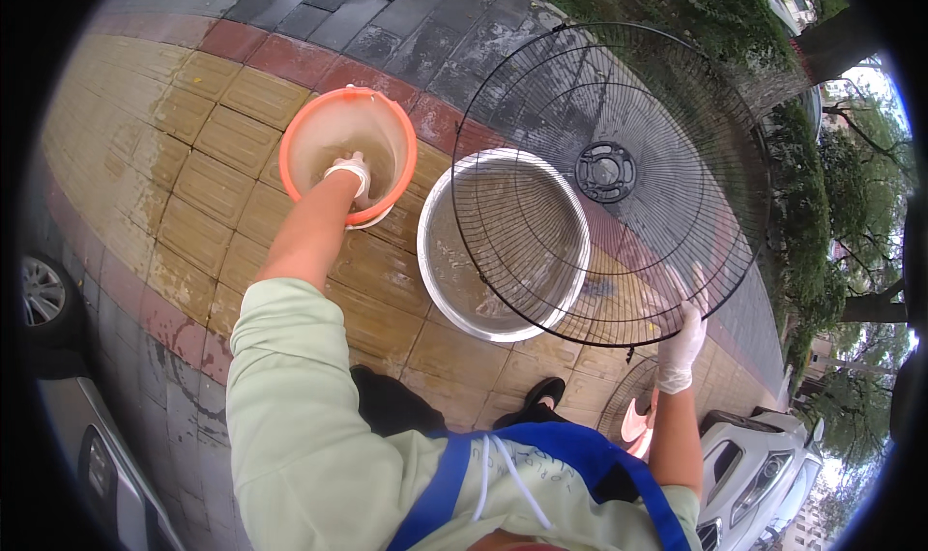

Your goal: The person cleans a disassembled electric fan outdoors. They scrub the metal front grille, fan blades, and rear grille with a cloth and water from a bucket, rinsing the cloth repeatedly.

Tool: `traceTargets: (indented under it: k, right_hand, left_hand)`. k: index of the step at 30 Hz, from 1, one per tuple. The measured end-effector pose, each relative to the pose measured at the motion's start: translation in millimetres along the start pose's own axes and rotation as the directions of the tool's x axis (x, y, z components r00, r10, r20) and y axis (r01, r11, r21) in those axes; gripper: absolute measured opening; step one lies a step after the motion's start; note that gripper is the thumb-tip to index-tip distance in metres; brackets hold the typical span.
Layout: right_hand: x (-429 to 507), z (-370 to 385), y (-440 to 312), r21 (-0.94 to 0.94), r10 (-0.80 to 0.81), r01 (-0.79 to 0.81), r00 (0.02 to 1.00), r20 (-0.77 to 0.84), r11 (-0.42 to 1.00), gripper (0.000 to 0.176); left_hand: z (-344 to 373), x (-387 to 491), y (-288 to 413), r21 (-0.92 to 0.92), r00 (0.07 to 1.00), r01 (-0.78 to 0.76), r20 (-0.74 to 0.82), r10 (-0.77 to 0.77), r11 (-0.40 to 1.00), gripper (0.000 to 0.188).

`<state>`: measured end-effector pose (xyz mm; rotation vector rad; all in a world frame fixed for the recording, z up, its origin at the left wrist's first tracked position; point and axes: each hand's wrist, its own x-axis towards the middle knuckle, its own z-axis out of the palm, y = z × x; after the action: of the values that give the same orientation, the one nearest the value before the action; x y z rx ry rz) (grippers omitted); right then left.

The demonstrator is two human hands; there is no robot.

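Observation:
My left hand (354, 174), in a thin white glove, reaches down into an orange-rimmed plastic bucket (302, 145). Cloudy water lies in the bucket, and whether the fingers grip anything in there is hidden. With my right hand (683, 341), gloved as well, I hold the rim of a large round black wire fan grille (606, 171). Tilted up off the ground, it has a round hub plate at its middle. Behind its wires, and partly overlapped by it, stands a wide silver metal basin (432, 275) with murky water inside.
Another wire fan grille (625, 390) and a pink plastic object (636, 420) are by my right forearm. Cars (757, 471) (109, 449) stand at both lower sides. Wet paving (210, 196) surrounds the bucket, with a hedge (801, 210) and tree trunk (819, 61) at right.

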<state>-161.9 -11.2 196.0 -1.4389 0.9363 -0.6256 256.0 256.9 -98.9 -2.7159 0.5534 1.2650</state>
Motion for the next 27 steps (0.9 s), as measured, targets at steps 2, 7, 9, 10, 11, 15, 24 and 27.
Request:
traceTargets:
  k: [2, 7, 9, 10, 11, 15, 24, 27]
  right_hand:
    - [-2.3, 2.5, 0.2, -0.021, 0.012, -0.013, 1.0, -0.028, 1.0, 0.056]
    - [-8.9, 7.8, -4.8, 0.004, 0.038, -0.038, 0.998, 0.051, 0.999, 0.061]
    - [-9.4, 11.1, -5.7, -0.034, 0.004, -0.002, 0.998, 0.067, 0.999, 0.06]
    - [-10.7, 12.6, -6.7, -0.024, 0.035, -0.033, 0.997, 0.066, 0.999, 0.063]
    - [-10.0, 15.8, -6.0, -0.031, 0.056, -0.056, 0.998, 0.013, 0.998, 0.062]
    - [-10.0, 25.5, -11.5, 0.055, -0.015, 0.007, 0.99, 0.138, 0.998, 0.06]
    - [-9.8, 26.0, -16.5, 0.049, -0.087, 0.077, 0.965, 0.248, 0.996, 0.058]
    - [-0.9, 13.5, -6.9, 0.086, -0.094, 0.078, 0.977, 0.193, 0.993, 0.058]
  left_hand:
    - [2.1, 9.2, -12.4, 0.206, 0.979, -0.203, 0.065, 0.194, 0.957, 0.081]
    - [-28.4, 6.2, -45.8, -0.386, 0.94, -0.302, -0.276, 0.203, 0.872, 0.044]
    - [-52.1, -26.5, -34.3, -0.737, 0.886, -0.462, -0.406, 0.223, 0.493, 0.042]
    - [-67.4, -49.4, -22.5, -0.805, 0.839, -0.535, -0.468, 0.278, 0.259, 0.041]
    - [-83.4, -73.4, -6.3, -0.818, 0.818, -0.553, -0.496, 0.292, 0.159, 0.04]
    - [-138.0, -144.9, 104.0, -0.527, 0.403, -0.826, -0.801, 0.442, -0.201, 0.04]
    - [-133.7, -196.7, 308.4, -0.318, 0.291, -0.947, -0.908, 0.301, -0.042, 0.038]
    - [-58.9, -231.0, 326.5, 0.041, -0.113, -0.987, -0.865, 0.488, -0.156, 0.026]
